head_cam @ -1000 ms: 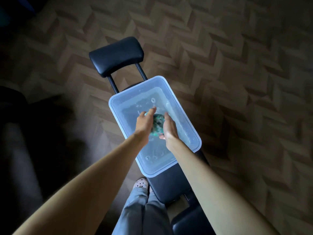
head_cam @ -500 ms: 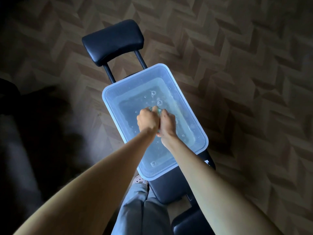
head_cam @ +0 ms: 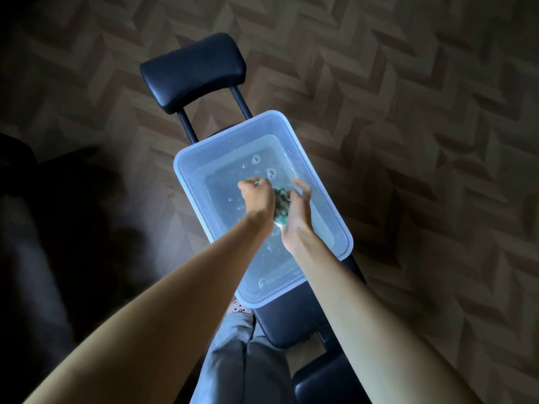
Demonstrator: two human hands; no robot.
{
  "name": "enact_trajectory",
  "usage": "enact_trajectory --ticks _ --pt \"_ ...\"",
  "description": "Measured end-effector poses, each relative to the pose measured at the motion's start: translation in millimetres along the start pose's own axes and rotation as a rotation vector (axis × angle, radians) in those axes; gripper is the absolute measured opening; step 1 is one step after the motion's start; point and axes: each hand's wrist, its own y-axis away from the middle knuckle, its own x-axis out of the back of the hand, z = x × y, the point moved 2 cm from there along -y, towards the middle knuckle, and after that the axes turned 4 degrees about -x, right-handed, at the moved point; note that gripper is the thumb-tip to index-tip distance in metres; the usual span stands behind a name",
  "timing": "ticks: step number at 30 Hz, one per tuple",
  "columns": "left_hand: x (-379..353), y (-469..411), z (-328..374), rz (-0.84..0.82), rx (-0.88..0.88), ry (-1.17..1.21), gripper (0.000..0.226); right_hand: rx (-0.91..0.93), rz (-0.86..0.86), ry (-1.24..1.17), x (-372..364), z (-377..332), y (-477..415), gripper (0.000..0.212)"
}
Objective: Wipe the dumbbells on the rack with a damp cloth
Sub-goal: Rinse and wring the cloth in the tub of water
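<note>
A balled-up green patterned cloth sits between my two hands, above the water in a translucent plastic tub. My left hand grips its left side with curled fingers. My right hand holds its right side, fingers partly spread and thumb raised. Bubbles float on the water at the tub's far end. No dumbbells or rack are in view.
The tub rests on a black padded bench with a black headrest pad on two metal bars. Herringbone wood floor surrounds it. Grey trousers and a slipper are below. A dark shape fills the left edge.
Half a second ago both fists were pressed tight together over the cloth. Now my right hand has loosened and turned outward, so the cloth shows between the hands.
</note>
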Motion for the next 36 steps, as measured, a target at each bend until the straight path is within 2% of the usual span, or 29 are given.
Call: enact_trajectory --ticks 2,4,6,9,11,13,16,21,26,28,30,32,34,36 --pt "1 3 1 -0.014 -0.022 -0.011 0.019 -0.077 -0.039 -0.022 -1 -4 3 0.032" --pt "5 4 3 -0.029 -0.128 -0.263 0.025 -0.127 -0.072 -0.026 -3 -8 9 0.041" --pt "12 3 6 -0.019 -0.243 -0.516 0.032 -0.111 -0.032 0.091 -7 -9 10 0.047" --pt "16 16 15 -0.128 -0.399 -0.530 0.030 0.042 0.086 0.260 -10 -15 10 0.031" --pt "15 25 23 -0.119 -0.447 -0.517 0.030 0.124 0.098 0.283 -11 -21 10 0.034" --pt "12 25 24 -0.089 -0.385 -0.532 0.033 0.134 0.101 0.321 -9 -21 14 0.046" --pt "10 14 15 -0.084 -0.242 -0.577 0.037 0.144 0.125 0.404 -4 -9 14 0.054" --pt "2 -3 8 -0.109 -0.065 -0.502 0.030 0.222 0.165 0.345 -6 -9 8 0.041" --pt "5 -6 -2 -0.270 0.028 -0.428 0.022 0.326 0.196 0.584 -1 -13 12 0.034" --pt "7 -4 -4 -0.238 0.040 -0.488 0.030 0.352 0.173 0.631 0 -10 16 0.027" --pt "11 1 1 -0.199 0.019 -0.544 0.026 0.331 0.158 0.670 1 -11 22 0.024" --pt "15 9 10 -0.199 0.028 -0.478 0.030 0.279 0.186 0.698 5 -15 23 0.031" --pt "23 20 20 -0.255 0.063 -0.406 0.035 0.129 0.246 0.699 13 -19 27 0.044" --pt "33 36 35 -0.358 0.084 -0.374 0.024 0.008 0.223 0.642 18 -25 41 0.053"
